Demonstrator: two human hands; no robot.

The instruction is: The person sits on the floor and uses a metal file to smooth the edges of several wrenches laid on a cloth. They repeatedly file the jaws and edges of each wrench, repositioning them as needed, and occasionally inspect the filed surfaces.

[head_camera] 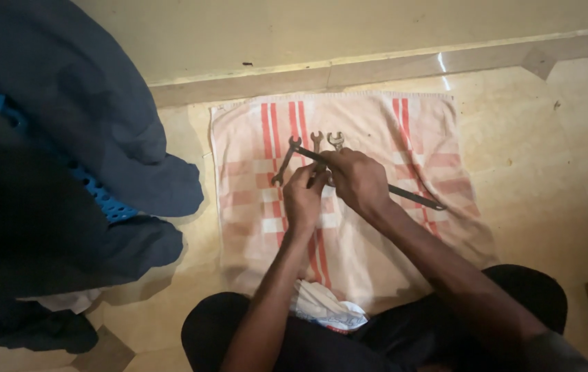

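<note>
Both hands, left hand (303,198) and right hand (358,180), grip a long wrench (414,198) (over a striped towel (376,124))

The towel (383,124) has open cloth on its right and near parts. Three spanners (286,160) crowd its upper middle, and a long dark rod (414,198) slants across the right. Dark clothing (101,138) blocks the floor (535,138) at left; the wall skirting (376,69) closes off the far edge.

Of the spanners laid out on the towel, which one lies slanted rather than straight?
The leftmost spanner: it lies diagonally on the striped towel, clear of both hands, while the other two spanners point straight up, partly hidden by the hands.
</note>
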